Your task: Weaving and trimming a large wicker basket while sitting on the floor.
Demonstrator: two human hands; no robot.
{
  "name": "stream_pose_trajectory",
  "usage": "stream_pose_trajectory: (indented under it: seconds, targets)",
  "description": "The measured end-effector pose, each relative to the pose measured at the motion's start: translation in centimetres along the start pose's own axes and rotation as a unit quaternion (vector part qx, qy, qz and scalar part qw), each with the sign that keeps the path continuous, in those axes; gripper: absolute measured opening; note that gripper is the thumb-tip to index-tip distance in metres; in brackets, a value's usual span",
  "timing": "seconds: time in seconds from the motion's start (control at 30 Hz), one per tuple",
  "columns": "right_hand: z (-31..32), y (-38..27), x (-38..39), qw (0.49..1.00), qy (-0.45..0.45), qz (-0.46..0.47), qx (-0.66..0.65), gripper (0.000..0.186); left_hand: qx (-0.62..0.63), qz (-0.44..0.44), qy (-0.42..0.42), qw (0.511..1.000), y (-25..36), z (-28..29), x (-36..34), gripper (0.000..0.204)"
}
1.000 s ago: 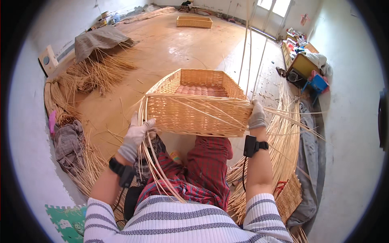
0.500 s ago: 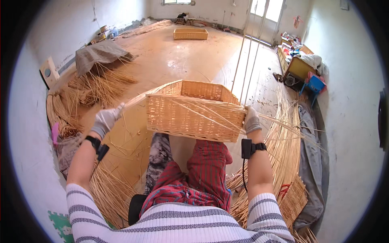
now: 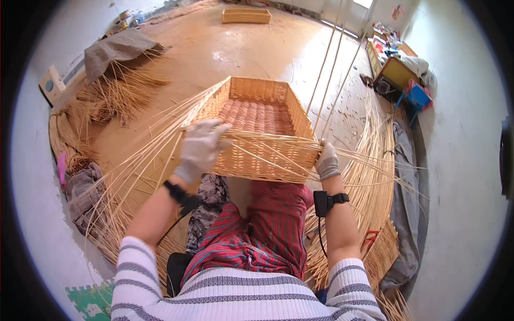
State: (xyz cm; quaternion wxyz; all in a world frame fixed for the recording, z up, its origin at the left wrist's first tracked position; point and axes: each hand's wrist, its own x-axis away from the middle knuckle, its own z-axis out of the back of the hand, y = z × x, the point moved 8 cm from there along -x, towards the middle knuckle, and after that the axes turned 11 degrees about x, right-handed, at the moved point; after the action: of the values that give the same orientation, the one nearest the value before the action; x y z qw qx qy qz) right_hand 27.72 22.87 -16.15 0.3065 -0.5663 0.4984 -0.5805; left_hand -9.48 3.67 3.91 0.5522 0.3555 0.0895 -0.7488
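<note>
A rectangular woven wicker basket (image 3: 267, 156) rests tilted over my knees, its reddish-brown woven bottom showing inside. My left hand (image 3: 201, 151), in a pale glove, is at the basket's near left corner with its fingers apart, over the front rim. Loose wicker rods (image 3: 160, 136) fan out leftward from that corner. At the near right corner my right hand (image 3: 327, 160), also gloved, grips the basket, its fingertips partly hidden by the wall. More loose rod ends (image 3: 375, 161) stick out to the right past this hand, and several slant across the front wall.
Bundled rods (image 3: 356, 198) lie on the floor at right, beside a grey cloth (image 3: 408, 198). At left, another rod pile (image 3: 120, 88) sits under a brown cover (image 3: 120, 51). A finished-looking basket (image 3: 246, 16) stands far off. A blue stool (image 3: 417, 99) is at far right.
My left hand has let go of the rods it held out to the left and moved right onto the basket corner. Those rods have spread apart. The basket has tipped, showing its bottom.
</note>
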Motion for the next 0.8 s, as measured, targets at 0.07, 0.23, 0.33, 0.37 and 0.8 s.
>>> stream_pose_trajectory:
  seconds: [0.07,0.23,0.33,0.37,0.8]
  targets:
    - [-0.9,1.3,1.3,0.999,-0.026,-0.021,-0.023,0.021,0.069,-0.022,0.025,0.997,0.3,-4.9,-2.9,0.041]
    - [0.6,1.1,2.4,0.998,-0.009,-0.001,0.055,0.026,-0.008,0.161,-0.116,0.980,-4.2,-14.3,-3.4,0.059]
    - [-0.4,-0.2,3.9,0.996,0.056,0.005,0.075,0.029,-0.037,0.181,-0.071,0.980,-5.5,-14.4,-4.3,0.060]
    - [-0.4,-0.8,3.9,0.995,0.070,0.018,0.070,0.032,-0.054,0.199,-0.080,0.975,-5.6,-14.3,-5.0,0.059]
    - [-1.8,0.3,3.1,0.969,0.075,0.008,0.236,0.058,0.059,0.141,-0.258,0.954,-3.9,-15.3,-4.4,0.032]
